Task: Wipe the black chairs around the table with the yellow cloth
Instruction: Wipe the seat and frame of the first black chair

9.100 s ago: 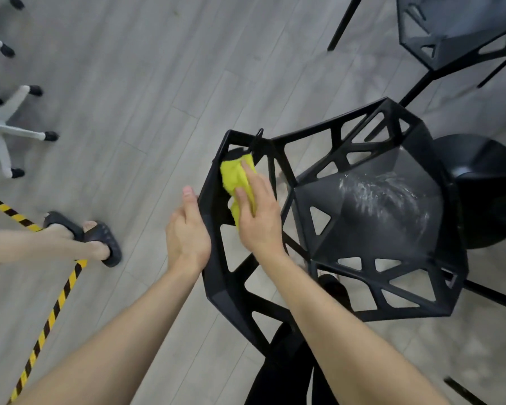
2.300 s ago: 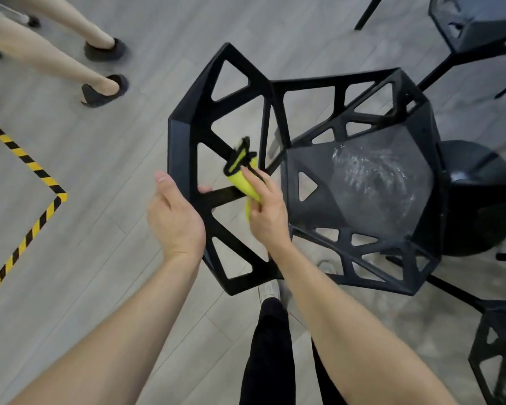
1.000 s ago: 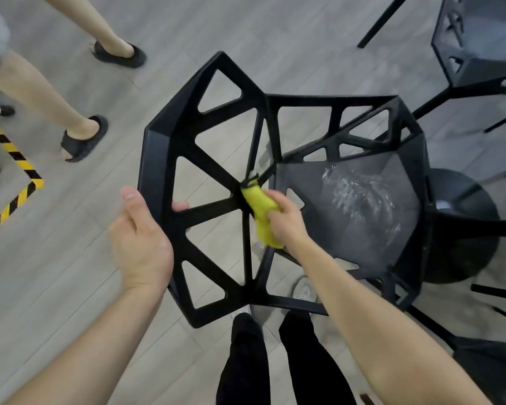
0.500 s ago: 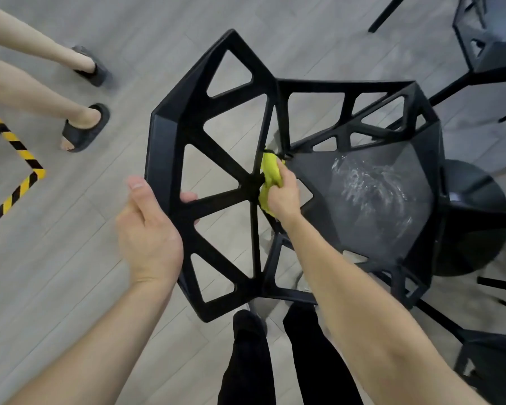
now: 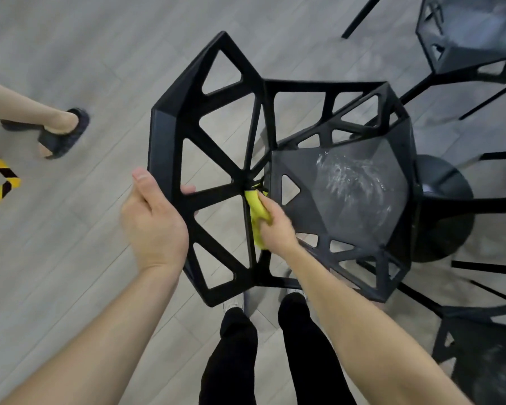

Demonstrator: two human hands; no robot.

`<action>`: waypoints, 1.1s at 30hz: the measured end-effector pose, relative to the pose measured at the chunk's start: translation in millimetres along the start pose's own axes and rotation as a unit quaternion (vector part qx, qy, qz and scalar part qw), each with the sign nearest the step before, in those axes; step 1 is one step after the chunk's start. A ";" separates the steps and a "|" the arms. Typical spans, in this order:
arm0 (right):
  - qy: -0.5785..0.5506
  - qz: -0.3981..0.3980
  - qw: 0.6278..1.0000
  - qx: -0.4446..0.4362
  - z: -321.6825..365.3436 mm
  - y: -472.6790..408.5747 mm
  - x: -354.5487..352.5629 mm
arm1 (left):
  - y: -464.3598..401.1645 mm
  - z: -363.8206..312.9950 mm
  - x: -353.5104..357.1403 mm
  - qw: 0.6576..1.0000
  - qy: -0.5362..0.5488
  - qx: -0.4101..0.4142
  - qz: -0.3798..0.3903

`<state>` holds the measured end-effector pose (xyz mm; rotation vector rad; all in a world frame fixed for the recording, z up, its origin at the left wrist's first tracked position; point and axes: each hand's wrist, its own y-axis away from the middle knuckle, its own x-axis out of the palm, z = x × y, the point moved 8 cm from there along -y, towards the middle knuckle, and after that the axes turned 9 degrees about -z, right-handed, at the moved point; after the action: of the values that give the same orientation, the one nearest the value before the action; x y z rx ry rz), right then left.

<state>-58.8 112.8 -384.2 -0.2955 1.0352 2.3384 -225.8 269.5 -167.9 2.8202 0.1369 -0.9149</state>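
Head view, left hand [image 5: 154, 226] gripping black chair [image 5: 170, 147] back, right hand [image 5: 276, 226] fingers clutching yellow cloth [image 5: 256, 207]

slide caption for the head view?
Left hand grips the black chair's backrest while the right hand rubs a yellow cloth along a strut.

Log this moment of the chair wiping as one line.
step: wiping backrest struts | right hand: holds yellow cloth on strut hub | left hand: grips black chair back edge | seat: streaked
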 end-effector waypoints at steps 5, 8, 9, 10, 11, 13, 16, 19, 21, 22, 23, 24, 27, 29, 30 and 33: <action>0.296 0.089 0.951 0.001 -36.0 4.8 -61.1 | -1.8 0.6 4.8 1.000 0.024 -0.014 -0.003; 0.265 -0.032 0.963 0.026 -46.7 48.5 -118.6 | 1.4 -4.7 8.8 0.997 0.056 -0.032 0.031; 0.237 -0.065 0.969 0.037 -49.9 69.9 -130.4 | 0.4 -8.4 8.5 0.997 0.057 -0.022 0.043; 0.210 -0.084 0.973 0.051 -56.1 89.3 -136.6 | 2.0 -16.6 6.1 0.997 0.062 -0.012 0.053; 0.188 -0.098 0.975 0.066 -61.8 107.5 -138.9 | 4.7 -21.1 4.3 0.995 0.071 -0.013 0.075; 0.163 -0.120 0.975 0.092 -64.6 137.4 -135.0 | 18.6 -15.4 0.6 0.988 0.083 -0.044 0.127; 0.165 -0.141 0.972 0.088 -60.7 161.4 -116.7 | 81.0 30.5 0.4 0.966 0.014 -0.062 0.251; 0.245 -0.106 0.960 0.083 -72.3 164.1 -89.5 | 125.4 62.2 -3.3 0.963 -0.034 -0.028 0.267; 0.295 -0.091 0.948 0.081 -80.9 155.6 -85.0 | 124.2 62.6 -2.6 0.968 -0.031 0.014 0.250; 0.304 -0.083 0.945 0.091 -84.0 150.6 -87.8 | 120.5 64.2 -0.3 0.966 -0.026 0.021 0.258; 0.305 -0.074 0.944 0.102 -86.2 145.9 -90.6 | 117.2 69.9 3.9 0.962 -0.019 0.029 0.272; 0.304 -0.064 0.944 0.108 -87.9 142.6 -91.0 | 111.9 73.1 3.0 0.959 -0.022 0.036 0.281; 0.294 -0.056 0.951 0.079 -80.3 153.1 -61.2 | 79.3 88.7 -9.5 0.963 -0.032 0.041 0.266; 0.264 -0.033 0.962 0.060 -69.4 170.9 -11.3 | 38.8 97.5 -29.0 0.972 -0.011 0.023 0.233; 0.254 0.000 0.966 0.050 -61.9 177.0 17.9 | 15.6 100.5 -41.6 0.977 -0.010 0.025 0.211; 0.217 0.104 0.970 0.028 -29.0 183.4 90.3 | -39.1 119.5 -86.4 0.993 0.005 -0.023 0.115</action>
<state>-238.6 27.9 -328.5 -0.7331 1.3944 2.4844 -369.6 281.9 -217.5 2.7263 -0.1597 -0.8343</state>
